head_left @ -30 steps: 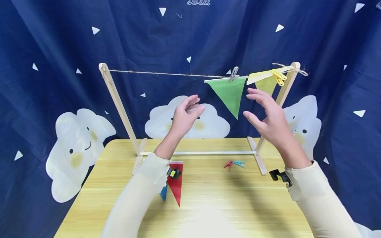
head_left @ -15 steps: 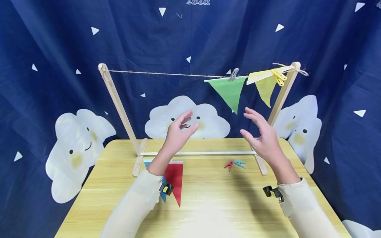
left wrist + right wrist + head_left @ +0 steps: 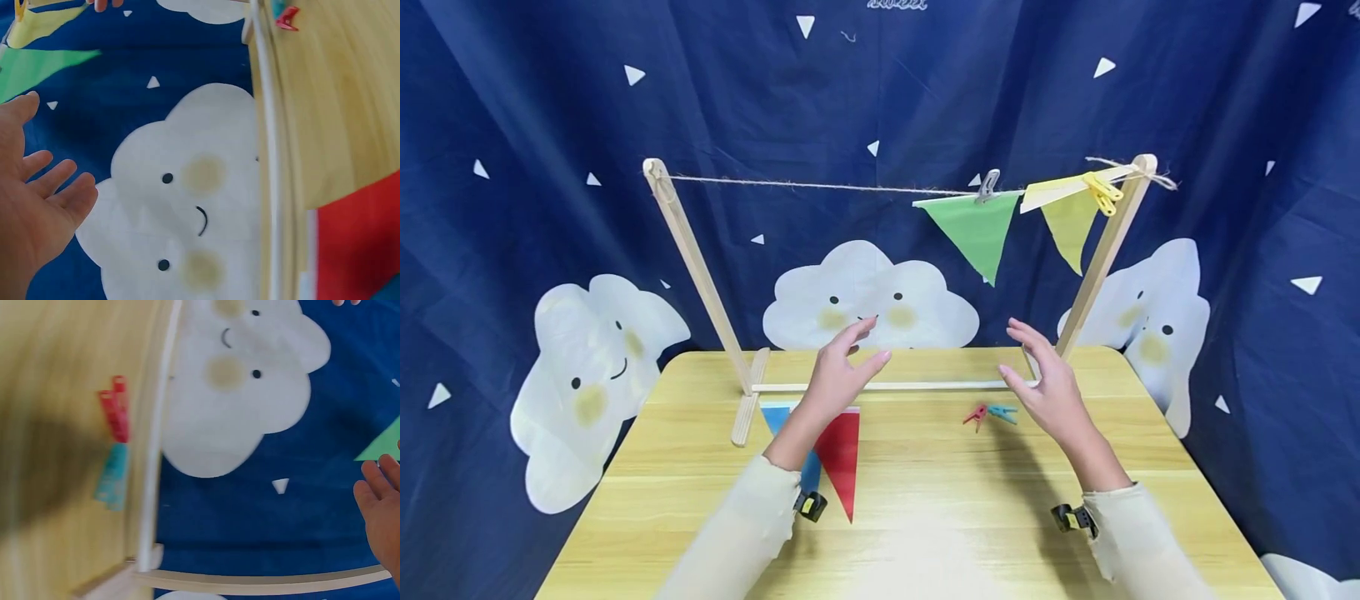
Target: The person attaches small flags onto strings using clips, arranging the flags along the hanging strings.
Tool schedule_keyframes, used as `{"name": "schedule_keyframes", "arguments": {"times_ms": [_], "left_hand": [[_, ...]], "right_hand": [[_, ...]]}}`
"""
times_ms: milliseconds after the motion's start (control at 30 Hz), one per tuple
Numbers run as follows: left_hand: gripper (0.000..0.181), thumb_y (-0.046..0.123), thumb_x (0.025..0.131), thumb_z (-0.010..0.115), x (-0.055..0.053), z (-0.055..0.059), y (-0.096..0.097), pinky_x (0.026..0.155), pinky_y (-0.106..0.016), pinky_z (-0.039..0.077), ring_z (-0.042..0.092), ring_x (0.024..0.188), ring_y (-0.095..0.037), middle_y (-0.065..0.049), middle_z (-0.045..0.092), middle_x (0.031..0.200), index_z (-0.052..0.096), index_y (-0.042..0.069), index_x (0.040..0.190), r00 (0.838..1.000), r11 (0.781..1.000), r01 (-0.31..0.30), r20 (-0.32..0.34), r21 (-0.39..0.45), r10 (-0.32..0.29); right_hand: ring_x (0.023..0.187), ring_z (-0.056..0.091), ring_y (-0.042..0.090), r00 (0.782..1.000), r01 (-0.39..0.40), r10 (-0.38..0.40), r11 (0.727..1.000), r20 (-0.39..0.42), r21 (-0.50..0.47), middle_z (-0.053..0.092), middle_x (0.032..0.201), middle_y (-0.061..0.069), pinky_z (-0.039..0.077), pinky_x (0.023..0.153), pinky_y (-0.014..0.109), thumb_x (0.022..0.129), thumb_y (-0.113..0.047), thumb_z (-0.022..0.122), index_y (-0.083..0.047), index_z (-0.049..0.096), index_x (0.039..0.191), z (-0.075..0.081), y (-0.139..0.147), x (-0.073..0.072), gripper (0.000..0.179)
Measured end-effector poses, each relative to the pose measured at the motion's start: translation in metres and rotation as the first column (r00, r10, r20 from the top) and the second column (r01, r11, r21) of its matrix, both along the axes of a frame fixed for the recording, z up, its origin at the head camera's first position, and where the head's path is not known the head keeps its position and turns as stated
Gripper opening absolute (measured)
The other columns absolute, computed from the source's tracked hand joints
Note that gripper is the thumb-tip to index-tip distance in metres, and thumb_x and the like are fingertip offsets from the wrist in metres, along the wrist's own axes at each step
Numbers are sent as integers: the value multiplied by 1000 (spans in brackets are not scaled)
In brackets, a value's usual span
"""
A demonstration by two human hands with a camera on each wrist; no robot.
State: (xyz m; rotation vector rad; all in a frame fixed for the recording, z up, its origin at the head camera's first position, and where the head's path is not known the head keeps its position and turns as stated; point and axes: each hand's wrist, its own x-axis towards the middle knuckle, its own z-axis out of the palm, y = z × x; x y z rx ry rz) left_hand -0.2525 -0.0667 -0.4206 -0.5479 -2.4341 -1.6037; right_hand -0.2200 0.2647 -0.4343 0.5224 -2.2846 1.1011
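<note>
Green flag (image 3: 976, 229) hangs (clipped), fingers (image 3: 852, 333) now lower.

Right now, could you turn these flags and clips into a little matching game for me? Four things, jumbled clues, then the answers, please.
Things
1. green flag
2. red clip
3. yellow flag
4. red flag

Clues
A. lies on the table, beside a blue flag
B. hangs on the string with a grey clip
C. hangs closest to a post, with a yellow clip
D. lies on the table, next to a teal clip

Right pairs: 1-B, 2-D, 3-C, 4-A
</note>
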Motion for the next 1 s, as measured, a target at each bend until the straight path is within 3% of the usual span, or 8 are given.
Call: {"name": "schedule_keyframes", "arguments": {"times_ms": [200, 367, 433, 533, 700, 833, 1000], "left_hand": [[59, 33, 95, 75, 6, -17, -10, 114, -52, 45, 53, 138, -29, -5, 58, 149, 56, 15, 148, 999, 995, -43, 21, -90, 45], [58, 36, 94, 76, 8, -34, -19, 111, -52, 48, 54, 137, -29, -7, 58, 146, 58, 15, 145, 998, 965, -70, -15, -252, 68], [58, 36, 94, 77, 9, -41, -22, 111, -51, 49, 54, 137, -29, -8, 59, 145, 59, 13, 144, 997, 951, -75, -32, -299, 68], [56, 36, 94, 77, 9, -50, -27, 111, -49, 48, 55, 135, -29, -9, 60, 144, 60, 12, 142, 996, 931, -90, -58, -354, 75], [53, 38, 94, 76, 10, -64, -37, 111, -49, 48, 56, 133, -29, -9, 62, 140, 63, 12, 138, 992, 904, -116, -95, -412, 84], [52, 36, 94, 76, 9, -75, -45, 109, -49, 50, 57, 129, -30, -10, 63, 137, 64, 9, 136, 991, 896, -128, -95, -424, 97], [52, 35, 94, 77, 10, -89, -57, 109, -50, 49, 58, 128, -32, -12, 64, 135, 64, 6, 135, 989, 874, -147, -83, -463, 122]], "right_hand": [[142, 48, 35, 997, 20, -23, 999, 74, 29, 54, 152, 15, 28, 111, 4, 91, -3, 76, 0, 56, 142, -27, 3, 0, 54], [140, 49, 38, 994, 41, -46, 998, 101, 58, 56, 149, 16, 28, 109, 4, 92, -6, 77, 0, 57, 141, -46, 7, 1, 53], [133, 55, 37, 993, 50, -57, 996, 103, 74, 57, 148, 17, 35, 108, 9, 91, -5, 77, 0, 57, 140, -52, 8, 3, 53], [128, 58, 36, 992, 55, -66, 994, 110, 98, 57, 147, 17, 45, 107, 28, 92, -5, 76, 1, 57, 140, -59, 9, 5, 53], [130, 56, 41, 990, 55, -74, 986, 123, 155, 56, 147, 20, 42, 107, 60, 92, -8, 76, 1, 57, 140, -69, 11, 5, 53], [133, 52, 45, 987, 51, -80, 978, 138, 203, 55, 145, 24, 36, 108, 67, 90, -8, 78, 2, 58, 139, -76, 15, 5, 53], [134, 51, 45, 983, 38, -78, 972, 167, 230, 56, 143, 26, 37, 110, 64, 89, -7, 79, 4, 58, 137, -85, 19, 4, 54]]}}
